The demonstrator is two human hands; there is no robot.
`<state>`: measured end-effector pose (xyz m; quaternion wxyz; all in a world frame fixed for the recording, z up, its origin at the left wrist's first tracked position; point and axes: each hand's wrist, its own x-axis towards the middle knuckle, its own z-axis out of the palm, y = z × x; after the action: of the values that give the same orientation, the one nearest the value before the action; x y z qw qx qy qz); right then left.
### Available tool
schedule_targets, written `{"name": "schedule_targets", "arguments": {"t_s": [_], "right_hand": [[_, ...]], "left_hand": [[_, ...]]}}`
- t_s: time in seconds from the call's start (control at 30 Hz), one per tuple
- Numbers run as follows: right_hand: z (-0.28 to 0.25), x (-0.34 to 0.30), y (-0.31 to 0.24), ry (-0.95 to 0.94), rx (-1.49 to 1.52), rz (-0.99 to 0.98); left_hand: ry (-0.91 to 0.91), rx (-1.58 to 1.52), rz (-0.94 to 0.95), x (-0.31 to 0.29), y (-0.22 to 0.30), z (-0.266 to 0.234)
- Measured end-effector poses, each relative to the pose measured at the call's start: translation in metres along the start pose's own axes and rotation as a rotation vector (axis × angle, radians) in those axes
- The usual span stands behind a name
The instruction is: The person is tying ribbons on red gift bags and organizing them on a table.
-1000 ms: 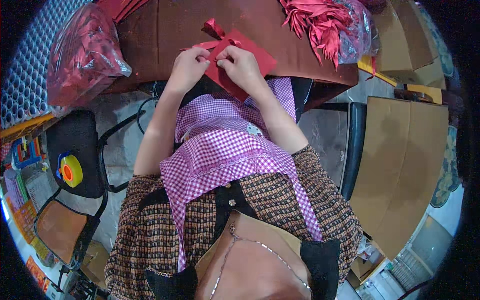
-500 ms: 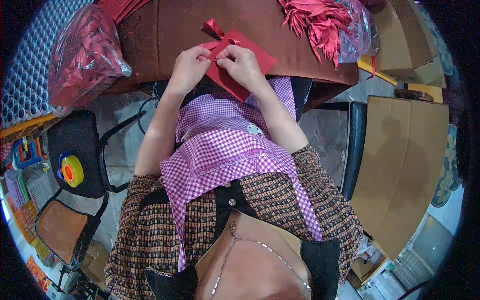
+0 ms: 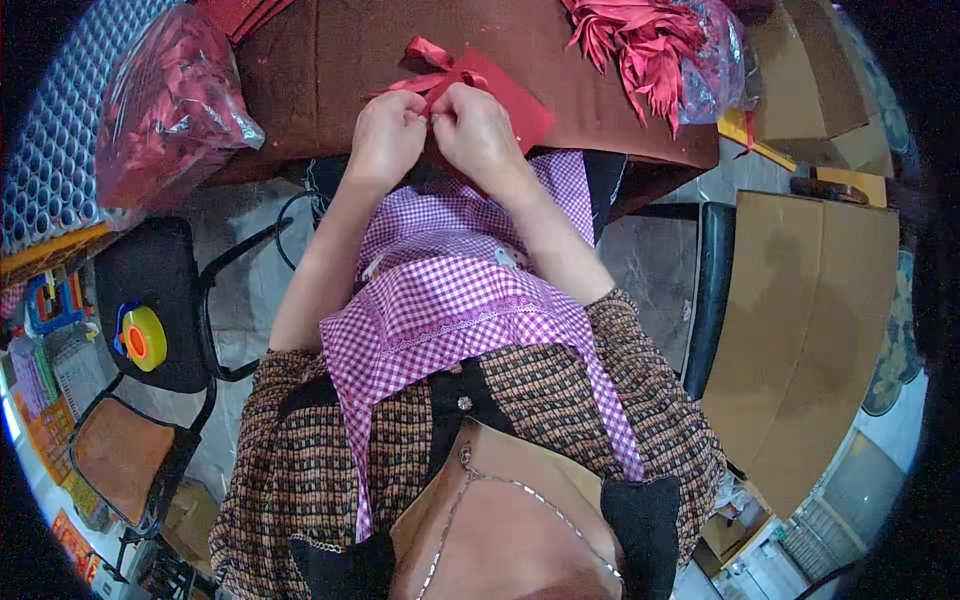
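Observation:
Both hands meet over a flat red square piece (image 3: 518, 112) at the near edge of the brown-covered table (image 3: 350, 55); whether it is card or a pouch I cannot tell. A shiny red ribbon (image 3: 430, 54) loops up beyond my fingers, its ends spreading left and across the square. My left hand (image 3: 389, 132) is closed in a pinch on the ribbon. Beside it, nearly touching, my right hand (image 3: 472, 128) pinches the ribbon too, its wrist over the square. The fingertips and the ribbon's middle are partly hidden.
A clear bag of red ribbons (image 3: 175, 110) lies at the left, near a honeycomb-like stack of tubes (image 3: 55, 130). More red ribbon strips (image 3: 650, 60) spill from a plastic bag at the right. A chair holding a yellow tape roll (image 3: 143, 338) stands left; large cardboard (image 3: 800, 330) stands right.
My hands have drawn closer together over the ribbon, the left turning so its back shows more. The ribbon loop has flattened and spread to the left.

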<state>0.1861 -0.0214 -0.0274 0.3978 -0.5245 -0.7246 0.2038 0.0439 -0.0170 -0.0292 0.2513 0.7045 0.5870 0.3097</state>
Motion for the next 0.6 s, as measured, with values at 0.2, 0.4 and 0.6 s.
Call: {"name": "schedule_targets", "arguments": {"t_s": [0.2,0.4,0.6], "right_hand": [[0.004,-0.002,-0.002,0.045,-0.205,-0.166],[-0.026,0.006,-0.005,-0.11,-0.034,-0.125],[-0.063,0.027,-0.008,-0.171,-0.452,-0.553]], "left_hand": [[0.004,-0.16,-0.173,-0.004,0.02,-0.004],[0.004,-0.124,-0.099,-0.002,0.014,-0.007],[-0.025,-0.076,0.171,-0.007,0.024,-0.018]]}}
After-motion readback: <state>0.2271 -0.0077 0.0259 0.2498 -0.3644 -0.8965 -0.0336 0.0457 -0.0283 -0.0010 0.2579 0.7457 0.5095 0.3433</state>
